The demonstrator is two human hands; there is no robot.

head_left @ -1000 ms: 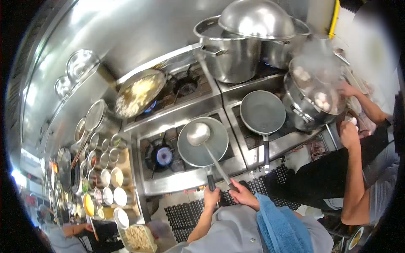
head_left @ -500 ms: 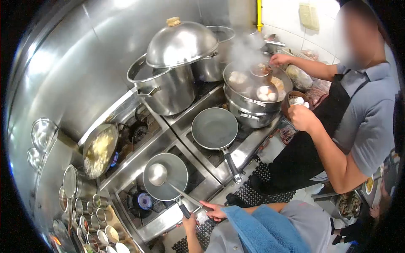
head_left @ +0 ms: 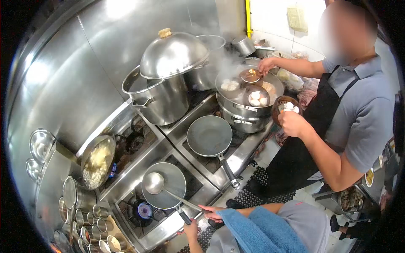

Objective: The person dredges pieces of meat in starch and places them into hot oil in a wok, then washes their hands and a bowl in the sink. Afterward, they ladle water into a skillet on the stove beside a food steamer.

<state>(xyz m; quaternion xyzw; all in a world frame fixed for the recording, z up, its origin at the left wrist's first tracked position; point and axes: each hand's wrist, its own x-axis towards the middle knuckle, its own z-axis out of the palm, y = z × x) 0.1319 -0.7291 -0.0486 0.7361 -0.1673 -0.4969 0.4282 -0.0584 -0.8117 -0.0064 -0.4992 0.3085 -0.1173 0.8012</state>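
Head view: the grey pan (head_left: 175, 173) sits with its black handle crossing the front edge of the stove (head_left: 160, 224). Bare steel separates it from a second pan (head_left: 209, 133), beyond and to its right; just left of it, a burner (head_left: 144, 211) shows a blue flame with no vessel over it. The left hand (head_left: 191, 231) is wrapped around the grey pan's handle; the right hand (head_left: 213, 213) grips the end of the ladle (head_left: 152, 183), whose bowl rests inside the pan.

Compared with a second ago, the view has swung right, bringing in more of the co-worker (head_left: 358, 114); the ladle remains in the pan.

The pan's inside is smooth and matte, the ladle shiny metal. Right of the handle lies a fluffy blue towel (head_left: 263, 225).
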